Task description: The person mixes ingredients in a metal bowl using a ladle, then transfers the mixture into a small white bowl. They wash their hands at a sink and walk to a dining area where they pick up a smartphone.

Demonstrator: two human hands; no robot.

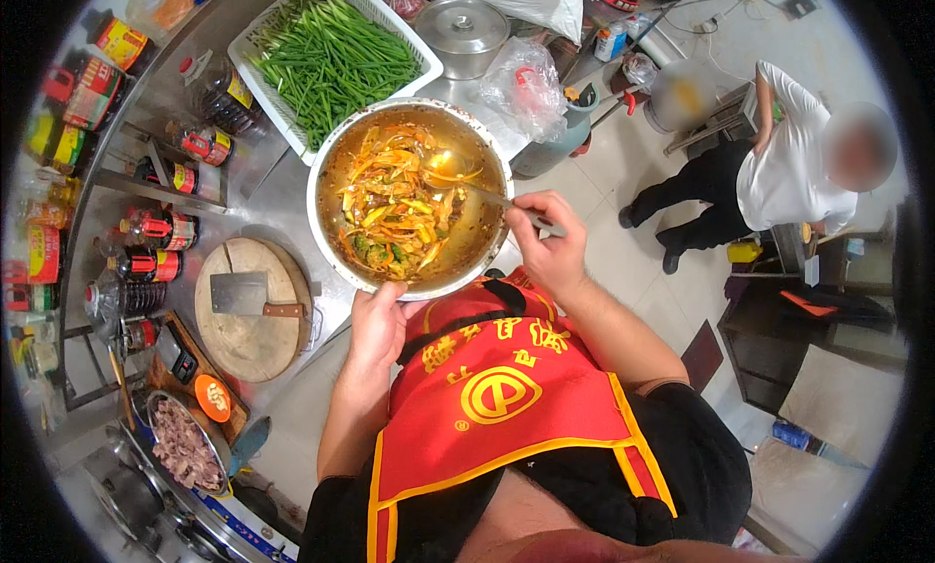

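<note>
A wide metal bowl (pixel 482 249) sits in front of me at the counter's edge, holding sliced vegetables (pixel 398 209) in an oily, reddish-brown liquid. My left hand (pixel 380 322) grips the bowl's near rim, thumb on top. In my right hand (pixel 548 234) is the handle of a metal ladle (pixel 486 192), its scoop (pixel 445 168) resting among the vegetables and liquid. The bowl's far side is close against a white plastic basket (pixel 431 77) full of green scallions or chives (pixel 343 59).
Left of the bowl, a cleaver (pixel 241 293) lies on a round wooden chopping block (pixel 219 351). A pot of cut meat (pixel 186 446) stands lower left. Sauce bottles (pixel 161 230) line the left shelf. A lidded pot (pixel 462 33) and gas cylinder (pixel 551 143) are beyond; a person (pixel 781 154) stands at right.
</note>
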